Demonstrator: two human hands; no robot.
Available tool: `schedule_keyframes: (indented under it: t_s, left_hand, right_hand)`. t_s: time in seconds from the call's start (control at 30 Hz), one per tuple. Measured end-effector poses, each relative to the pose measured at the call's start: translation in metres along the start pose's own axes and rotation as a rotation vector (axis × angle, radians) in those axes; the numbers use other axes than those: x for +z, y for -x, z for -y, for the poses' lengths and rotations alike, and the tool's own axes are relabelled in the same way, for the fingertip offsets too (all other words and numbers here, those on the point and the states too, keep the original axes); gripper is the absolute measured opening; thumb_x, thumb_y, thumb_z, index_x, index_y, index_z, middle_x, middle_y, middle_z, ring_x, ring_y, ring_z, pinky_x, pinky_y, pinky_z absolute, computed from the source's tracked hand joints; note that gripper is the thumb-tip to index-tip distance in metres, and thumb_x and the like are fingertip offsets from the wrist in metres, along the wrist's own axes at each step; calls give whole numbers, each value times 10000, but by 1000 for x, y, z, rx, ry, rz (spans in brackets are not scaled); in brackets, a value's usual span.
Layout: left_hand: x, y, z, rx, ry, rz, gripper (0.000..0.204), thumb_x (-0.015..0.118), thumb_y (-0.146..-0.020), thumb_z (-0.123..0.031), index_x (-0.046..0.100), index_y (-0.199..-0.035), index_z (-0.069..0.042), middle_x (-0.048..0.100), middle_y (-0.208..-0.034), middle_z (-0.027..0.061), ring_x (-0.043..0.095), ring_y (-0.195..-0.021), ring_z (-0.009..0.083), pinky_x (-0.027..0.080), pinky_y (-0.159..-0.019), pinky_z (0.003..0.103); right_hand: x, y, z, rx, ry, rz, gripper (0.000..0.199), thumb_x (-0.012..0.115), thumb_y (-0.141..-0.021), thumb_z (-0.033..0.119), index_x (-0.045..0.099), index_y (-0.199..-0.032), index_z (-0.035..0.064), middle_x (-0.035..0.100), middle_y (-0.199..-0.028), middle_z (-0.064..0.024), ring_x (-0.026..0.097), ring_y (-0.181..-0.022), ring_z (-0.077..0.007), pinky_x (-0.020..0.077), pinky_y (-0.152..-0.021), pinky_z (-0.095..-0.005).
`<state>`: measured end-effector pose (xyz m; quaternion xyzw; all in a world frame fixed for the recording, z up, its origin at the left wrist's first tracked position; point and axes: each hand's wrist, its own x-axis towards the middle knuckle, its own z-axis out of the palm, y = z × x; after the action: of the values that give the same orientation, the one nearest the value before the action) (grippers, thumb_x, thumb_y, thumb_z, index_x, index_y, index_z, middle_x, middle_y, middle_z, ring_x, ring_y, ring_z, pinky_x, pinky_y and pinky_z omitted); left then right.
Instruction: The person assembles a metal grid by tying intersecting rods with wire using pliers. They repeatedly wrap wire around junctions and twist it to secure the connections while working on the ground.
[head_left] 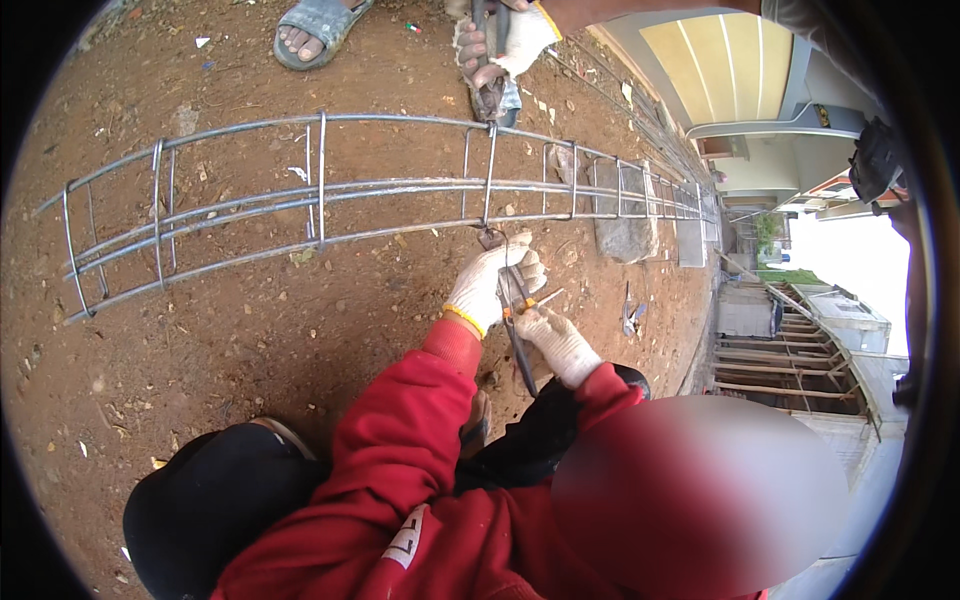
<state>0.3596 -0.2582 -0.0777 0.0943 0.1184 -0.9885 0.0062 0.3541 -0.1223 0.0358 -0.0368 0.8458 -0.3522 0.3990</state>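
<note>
A long rebar cage (250, 205) of grey bars and square stirrups lies across red earth. My left hand (488, 285), in a white glove, is closed round the pincers (493, 240) just below their head, which bites at the cage's near bar by a stirrup. My right hand (558, 342), also gloved, grips the dark pincer handles (521, 362) lower down. A thin wire end (550, 297) sticks out between my hands. Across the cage, another person's gloved hand (510, 45) holds a second tool (489, 98) at the far bar.
A sandalled foot (318, 25) stands on the far side. A grey concrete block (625, 238) sits under the cage at right, with a small tool (632, 316) on the ground near it. Timber framing (790, 355) and a building with a cream canopy (735, 65) lie to the right.
</note>
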Motion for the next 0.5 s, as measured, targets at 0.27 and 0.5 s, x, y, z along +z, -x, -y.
schedule_keyframes:
  t_s: [0.27,0.5]
  left_hand:
    - [-6,5,-6,-23,-202,-47,284,664,-931,-192,588,-1164,-48,664,-1117,197,670,-1018,365,565,-909,473]
    - [7,-4,9,-29,28,93,438,625,-915,-132,536,-1324,-1,633,-878,106,639,-782,252,561,-802,433]
  right_hand:
    - [6,4,10,51,214,-252,414,673,-916,213,564,-1235,-27,665,-913,-58,652,-688,-121,520,-560,-258]
    - [-11,3,36,-35,303,-185,389,668,-919,276,622,-1180,-9,698,-876,-101,693,-681,-189,532,-583,-297]
